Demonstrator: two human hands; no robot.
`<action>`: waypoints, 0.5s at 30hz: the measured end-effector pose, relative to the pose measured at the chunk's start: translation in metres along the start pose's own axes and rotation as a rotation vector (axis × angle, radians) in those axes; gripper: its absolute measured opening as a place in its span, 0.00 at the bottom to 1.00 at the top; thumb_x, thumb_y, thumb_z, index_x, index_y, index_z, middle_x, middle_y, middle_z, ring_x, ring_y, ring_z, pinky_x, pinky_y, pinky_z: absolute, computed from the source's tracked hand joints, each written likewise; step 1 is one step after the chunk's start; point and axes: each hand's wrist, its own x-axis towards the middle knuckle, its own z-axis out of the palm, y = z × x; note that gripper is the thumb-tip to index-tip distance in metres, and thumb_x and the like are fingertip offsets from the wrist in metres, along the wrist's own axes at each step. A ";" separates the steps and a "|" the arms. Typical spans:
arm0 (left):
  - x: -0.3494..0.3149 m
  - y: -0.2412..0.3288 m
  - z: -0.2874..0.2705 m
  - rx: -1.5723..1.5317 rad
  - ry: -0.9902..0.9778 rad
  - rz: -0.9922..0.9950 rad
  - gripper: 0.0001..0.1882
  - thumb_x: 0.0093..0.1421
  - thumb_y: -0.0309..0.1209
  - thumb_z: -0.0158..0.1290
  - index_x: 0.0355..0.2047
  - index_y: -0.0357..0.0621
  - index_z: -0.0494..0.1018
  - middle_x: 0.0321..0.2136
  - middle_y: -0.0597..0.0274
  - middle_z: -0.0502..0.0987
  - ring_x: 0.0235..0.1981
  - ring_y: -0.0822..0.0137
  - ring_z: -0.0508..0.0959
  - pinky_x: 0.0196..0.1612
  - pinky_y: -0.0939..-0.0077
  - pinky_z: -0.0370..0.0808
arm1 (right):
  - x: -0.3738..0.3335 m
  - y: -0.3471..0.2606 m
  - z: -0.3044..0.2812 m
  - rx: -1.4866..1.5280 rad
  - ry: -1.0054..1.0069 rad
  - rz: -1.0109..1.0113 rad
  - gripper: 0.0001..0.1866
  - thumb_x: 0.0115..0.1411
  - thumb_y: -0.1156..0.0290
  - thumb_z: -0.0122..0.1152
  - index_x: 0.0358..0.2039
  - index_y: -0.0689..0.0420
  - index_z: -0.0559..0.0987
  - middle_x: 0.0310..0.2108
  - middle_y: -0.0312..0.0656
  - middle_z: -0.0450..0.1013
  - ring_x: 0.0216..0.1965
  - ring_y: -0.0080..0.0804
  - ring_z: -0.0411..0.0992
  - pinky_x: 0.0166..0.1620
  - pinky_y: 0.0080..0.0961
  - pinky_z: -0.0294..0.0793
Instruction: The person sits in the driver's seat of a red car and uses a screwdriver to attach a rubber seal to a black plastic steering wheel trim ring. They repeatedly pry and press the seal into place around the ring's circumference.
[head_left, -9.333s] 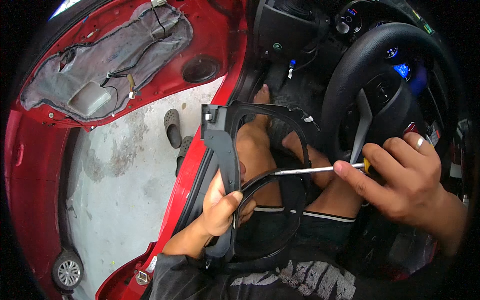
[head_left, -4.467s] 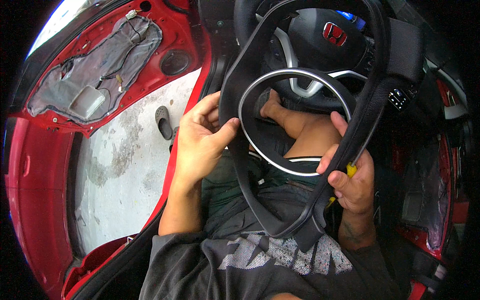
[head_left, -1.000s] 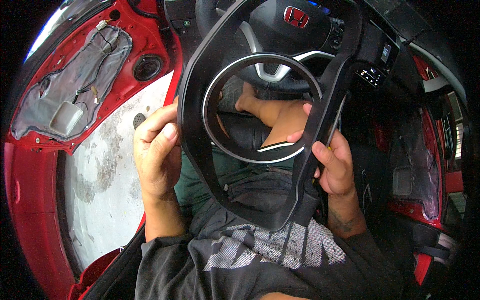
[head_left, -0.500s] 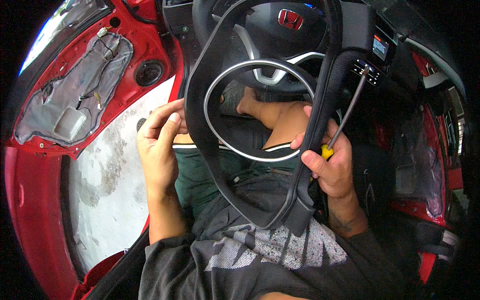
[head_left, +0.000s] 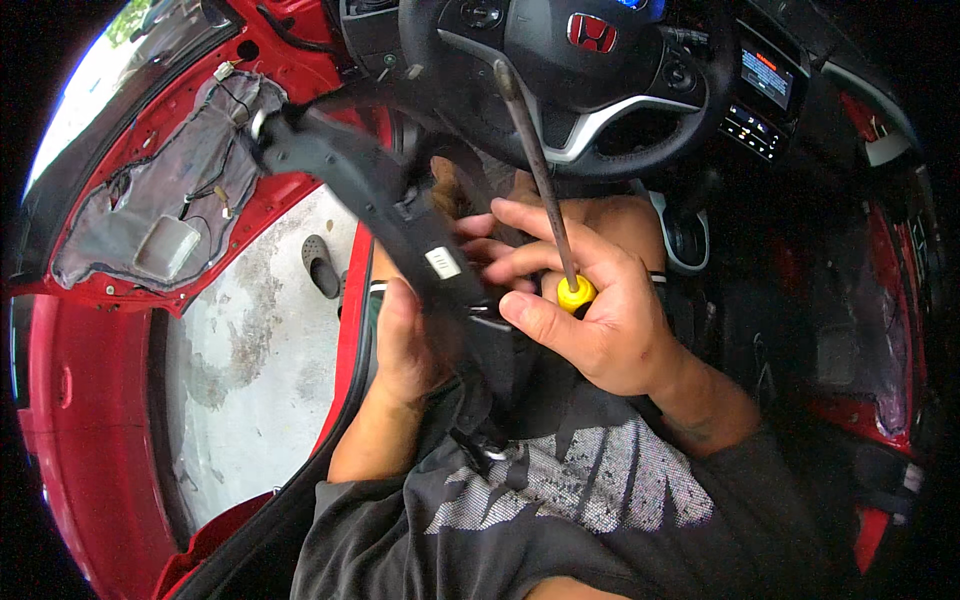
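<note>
A black plastic car trim frame (head_left: 385, 185) is tilted in front of my torso, its underside with a small white label turned up. Its far end is smeared by motion. My left hand (head_left: 405, 345) grips the frame from the left side, thumb up along its edge and the other fingers mostly hidden behind it. In my right hand (head_left: 620, 320) a screwdriver (head_left: 545, 185) is tucked into the palm, its yellow handle partly covered and its long shaft pointing up and away. The fingertips and thumb of that hand reach toward the frame's right side; whether they touch it I cannot tell.
Beyond the frame is the steering wheel (head_left: 590, 130), with a lit screen (head_left: 768, 75) to its right. The red car door (head_left: 330, 75) stands open at the left, its inner panel exposed. A grey clog (head_left: 320, 268) lies on the pale ground outside.
The frame has been turned over and swung to the left, showing its underside. My right hand has moved left with the screwdriver, and my left hand has moved right onto the frame.
</note>
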 end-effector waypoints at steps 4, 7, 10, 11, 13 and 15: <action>0.001 0.014 -0.004 0.022 0.229 -0.110 0.29 0.78 0.55 0.45 0.51 0.37 0.74 0.32 0.55 0.78 0.37 0.56 0.82 0.46 0.56 0.84 | -0.008 -0.006 -0.013 -0.012 0.070 -0.026 0.36 0.82 0.48 0.46 0.75 0.65 0.64 0.43 0.41 0.80 0.23 0.11 0.67 0.30 0.11 0.68; 0.009 0.005 -0.009 -0.190 0.173 0.004 0.29 0.82 0.55 0.37 0.38 0.42 0.71 0.22 0.60 0.68 0.27 0.59 0.73 0.38 0.57 0.81 | -0.019 -0.006 -0.031 -0.109 0.141 -0.039 0.28 0.83 0.54 0.45 0.68 0.65 0.73 0.33 0.36 0.77 0.27 0.15 0.70 0.33 0.15 0.71; 0.010 0.007 -0.019 -0.187 0.150 0.052 0.30 0.83 0.54 0.35 0.31 0.43 0.67 0.20 0.61 0.64 0.23 0.60 0.69 0.33 0.59 0.78 | -0.027 0.002 -0.031 -0.250 0.183 -0.056 0.24 0.83 0.60 0.47 0.66 0.66 0.76 0.30 0.33 0.76 0.30 0.16 0.71 0.34 0.16 0.71; 0.009 0.008 -0.021 -0.164 0.156 0.049 0.31 0.83 0.54 0.35 0.29 0.44 0.66 0.20 0.62 0.63 0.23 0.61 0.68 0.32 0.60 0.77 | -0.030 0.003 -0.031 -0.243 0.166 -0.039 0.24 0.83 0.62 0.46 0.67 0.65 0.75 0.30 0.33 0.76 0.30 0.16 0.71 0.35 0.16 0.71; 0.008 0.009 -0.024 -0.169 0.141 0.053 0.31 0.83 0.54 0.35 0.29 0.43 0.66 0.19 0.61 0.63 0.22 0.60 0.68 0.33 0.58 0.79 | -0.035 0.000 -0.031 -0.271 0.136 0.003 0.25 0.83 0.64 0.46 0.71 0.65 0.71 0.31 0.34 0.78 0.29 0.16 0.71 0.34 0.17 0.72; 0.008 0.009 -0.024 -0.182 0.133 0.054 0.32 0.83 0.54 0.35 0.29 0.42 0.66 0.19 0.61 0.62 0.22 0.60 0.68 0.34 0.57 0.80 | -0.037 -0.003 -0.032 -0.309 0.083 0.044 0.26 0.82 0.65 0.48 0.74 0.65 0.68 0.32 0.37 0.79 0.28 0.18 0.70 0.31 0.20 0.72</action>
